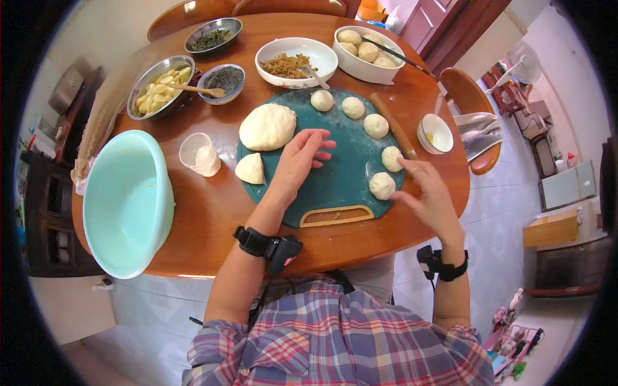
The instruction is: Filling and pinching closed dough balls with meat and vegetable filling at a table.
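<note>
Over the green cutting board my left hand hovers with its fingers apart and nothing in them. A large dough lump and a smaller cut dough piece lie on the board to its left. Along the board's right side runs an arc of several round dough balls. My right hand is spread at the board's right edge, close beside the nearest dough ball; whether its fingertips touch a ball I cannot tell. Behind it a wooden rolling pin lies along the board's edge.
A mint-green plastic basin and a plastic cup of flour stand at left. Bowls of pale chunks, dark filling, greens, and brown filling line the back. A dish of balls and small bowl are at right.
</note>
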The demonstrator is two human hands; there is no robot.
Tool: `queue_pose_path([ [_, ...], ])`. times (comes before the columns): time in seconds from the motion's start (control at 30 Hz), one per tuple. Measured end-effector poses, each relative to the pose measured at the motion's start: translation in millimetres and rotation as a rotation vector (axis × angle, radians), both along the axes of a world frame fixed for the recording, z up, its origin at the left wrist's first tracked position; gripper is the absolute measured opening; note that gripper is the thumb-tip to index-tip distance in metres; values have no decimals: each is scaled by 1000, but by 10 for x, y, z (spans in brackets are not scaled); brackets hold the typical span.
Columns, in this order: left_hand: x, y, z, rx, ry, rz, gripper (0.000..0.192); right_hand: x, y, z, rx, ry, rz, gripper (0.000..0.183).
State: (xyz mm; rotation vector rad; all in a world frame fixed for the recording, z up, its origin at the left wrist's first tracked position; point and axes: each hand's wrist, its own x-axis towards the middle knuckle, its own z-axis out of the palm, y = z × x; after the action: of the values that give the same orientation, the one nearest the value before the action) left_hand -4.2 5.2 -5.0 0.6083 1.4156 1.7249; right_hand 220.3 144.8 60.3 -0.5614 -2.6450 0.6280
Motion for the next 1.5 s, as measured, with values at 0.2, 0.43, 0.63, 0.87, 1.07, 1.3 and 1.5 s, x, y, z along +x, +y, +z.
queue_pose_path([
  [0.2, 44, -40, -100, 40, 1, -64, 32, -144, -102, -92, 80, -149, 146, 60],
  [0.43, 62, -107, 50, 202, 162, 179, 26, -695, -226, 492, -30, -33, 146, 46],
  [0.63, -392, -462, 308, 463, 62, 633, 38, -1488, -485, 209, 43, -146, 487, 38],
  [0.87, -427, -588, 355, 605, 82, 682, 45, -1972, -1103, -167, 158, -187, 644, 33],
  [1.07, -445, -555, 331, 614, 84, 696, 50, -2211, -959, -608, 578, -18, 755, 26],
  [1.3, -471, -589, 327, 609, 81, 699, 48, -1807, -966, -269, 218, -91, 636, 37],
  [1.5, -210, -287, 225, 608, -258, 393, 49, -1401, -666, -96, -1050, 218, 130, 40],
])
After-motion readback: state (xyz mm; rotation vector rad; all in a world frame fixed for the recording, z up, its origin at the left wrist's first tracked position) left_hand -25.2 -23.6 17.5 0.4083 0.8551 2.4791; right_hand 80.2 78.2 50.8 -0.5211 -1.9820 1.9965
